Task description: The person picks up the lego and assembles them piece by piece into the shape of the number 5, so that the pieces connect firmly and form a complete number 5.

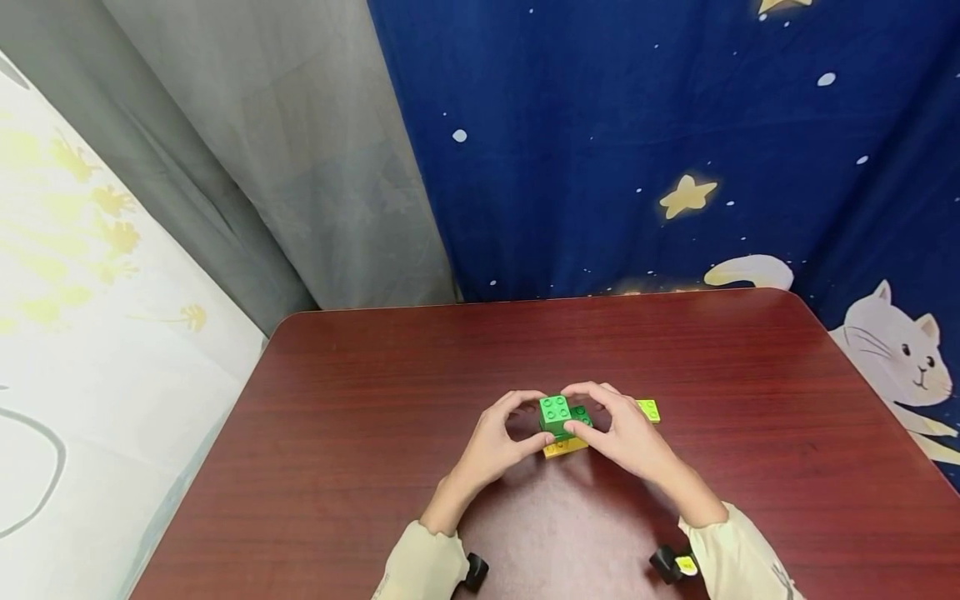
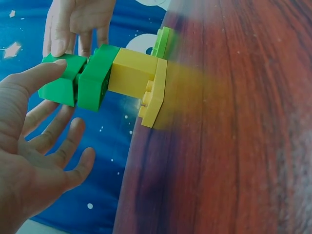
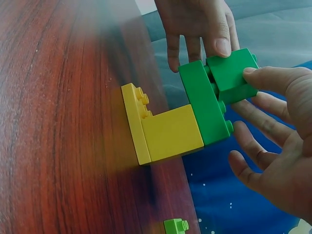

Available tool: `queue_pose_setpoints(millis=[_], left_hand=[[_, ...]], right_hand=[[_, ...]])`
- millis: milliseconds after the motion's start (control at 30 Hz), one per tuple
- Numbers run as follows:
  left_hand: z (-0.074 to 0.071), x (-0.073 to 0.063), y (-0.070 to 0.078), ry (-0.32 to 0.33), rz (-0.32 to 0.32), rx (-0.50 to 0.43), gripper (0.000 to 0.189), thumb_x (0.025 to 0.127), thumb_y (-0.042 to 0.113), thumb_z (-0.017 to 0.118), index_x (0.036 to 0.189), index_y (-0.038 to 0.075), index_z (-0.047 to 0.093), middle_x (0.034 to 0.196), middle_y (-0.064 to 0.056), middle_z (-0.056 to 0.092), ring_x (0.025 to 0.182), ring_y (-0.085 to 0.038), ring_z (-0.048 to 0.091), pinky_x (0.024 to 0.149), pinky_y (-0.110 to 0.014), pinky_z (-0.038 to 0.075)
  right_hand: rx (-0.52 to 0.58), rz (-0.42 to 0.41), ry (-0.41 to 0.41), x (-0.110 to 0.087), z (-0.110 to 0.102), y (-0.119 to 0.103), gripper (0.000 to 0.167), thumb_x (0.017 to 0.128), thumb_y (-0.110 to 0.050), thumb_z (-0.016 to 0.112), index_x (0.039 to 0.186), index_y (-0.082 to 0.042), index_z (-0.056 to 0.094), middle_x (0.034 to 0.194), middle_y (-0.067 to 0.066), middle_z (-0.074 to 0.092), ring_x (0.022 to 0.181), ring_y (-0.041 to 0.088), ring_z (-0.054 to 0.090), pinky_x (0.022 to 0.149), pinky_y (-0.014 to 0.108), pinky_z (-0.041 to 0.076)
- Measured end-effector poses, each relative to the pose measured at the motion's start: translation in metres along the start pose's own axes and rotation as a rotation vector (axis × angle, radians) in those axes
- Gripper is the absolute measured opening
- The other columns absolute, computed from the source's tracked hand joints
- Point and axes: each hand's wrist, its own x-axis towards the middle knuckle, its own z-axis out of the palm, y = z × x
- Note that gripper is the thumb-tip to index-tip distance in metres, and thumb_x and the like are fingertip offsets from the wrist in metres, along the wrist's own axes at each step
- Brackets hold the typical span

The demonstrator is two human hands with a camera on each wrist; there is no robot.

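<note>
A small green brick (image 1: pixel 555 407) sits on top of a stack, pinched between the thumb and fingers of my left hand (image 1: pixel 487 446) from the left. My right hand (image 1: pixel 633 433) pinches the same brick from the right, its thumb on the near face. Beneath it lies a longer green brick (image 3: pixel 204 105), with a narrow uneven gap showing between the two in the wrist views. Lower down come a yellow block (image 3: pixel 173 132) and a flat yellow brick (image 3: pixel 135 124) at the table. The remaining fingers of both hands spread loosely behind the stack.
A lime green brick (image 1: pixel 650 411) lies on the brown wooden table (image 1: pixel 390 400), just beyond my right hand. Grey curtain (image 1: pixel 300 125) and blue starry curtain (image 1: pixel 600 150) hang behind the table's far edge.
</note>
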Motion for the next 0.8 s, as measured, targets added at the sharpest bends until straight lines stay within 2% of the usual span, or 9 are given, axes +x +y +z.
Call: queue_pose_setpoints(millis=[200, 367, 533, 667, 800], left_hand=[[0.0007, -0.0011, -0.003, 0.005, 0.008, 0.027, 0.04, 0.079, 0.02, 0.076, 0.116, 0.018, 0.06, 0.105, 0.008, 0.059, 0.1, -0.017, 0.057, 0.084, -0.043, 0.046], [0.0013, -0.0011, -0.0026, 0.006, 0.014, 0.037, 0.039, 0.078, 0.018, 0.076, 0.114, 0.015, 0.061, 0.103, 0.006, 0.06, 0.099, -0.021, 0.058, 0.083, -0.044, 0.046], [0.0014, -0.0012, -0.0021, 0.006, 0.011, 0.041, 0.039, 0.077, 0.015, 0.077, 0.112, 0.014, 0.061, 0.102, 0.005, 0.06, 0.097, -0.02, 0.058, 0.083, -0.042, 0.047], [0.0014, -0.0015, -0.0019, -0.014, -0.007, -0.005, 0.042, 0.078, 0.015, 0.077, 0.116, 0.015, 0.059, 0.106, 0.004, 0.058, 0.099, -0.019, 0.058, 0.084, -0.041, 0.047], [0.0027, -0.0017, -0.0028, -0.05, -0.041, -0.098, 0.051, 0.08, 0.015, 0.075, 0.126, 0.012, 0.053, 0.116, -0.001, 0.054, 0.103, -0.022, 0.058, 0.085, -0.042, 0.048]], right_hand=[[0.0, -0.008, -0.013, 0.0007, -0.0009, 0.0008, 0.036, 0.083, -0.023, 0.072, 0.116, -0.014, 0.06, 0.104, -0.009, 0.061, 0.088, 0.014, 0.056, 0.072, 0.038, 0.047], [0.009, -0.021, -0.027, 0.0011, -0.0011, 0.003, 0.037, 0.083, -0.022, 0.072, 0.116, -0.012, 0.06, 0.106, -0.009, 0.061, 0.09, 0.014, 0.057, 0.075, 0.038, 0.047], [0.033, -0.032, -0.039, 0.0015, -0.001, 0.003, 0.036, 0.083, -0.021, 0.072, 0.116, -0.013, 0.06, 0.105, -0.009, 0.061, 0.089, 0.014, 0.057, 0.073, 0.038, 0.047], [0.028, -0.035, -0.04, 0.0015, -0.0004, 0.003, 0.036, 0.083, -0.021, 0.072, 0.116, -0.015, 0.06, 0.104, -0.009, 0.061, 0.089, 0.015, 0.057, 0.072, 0.036, 0.047], [0.018, -0.033, -0.029, 0.0011, 0.0001, 0.0036, 0.036, 0.082, -0.021, 0.072, 0.116, -0.015, 0.06, 0.104, -0.009, 0.061, 0.089, 0.014, 0.057, 0.072, 0.032, 0.046]])
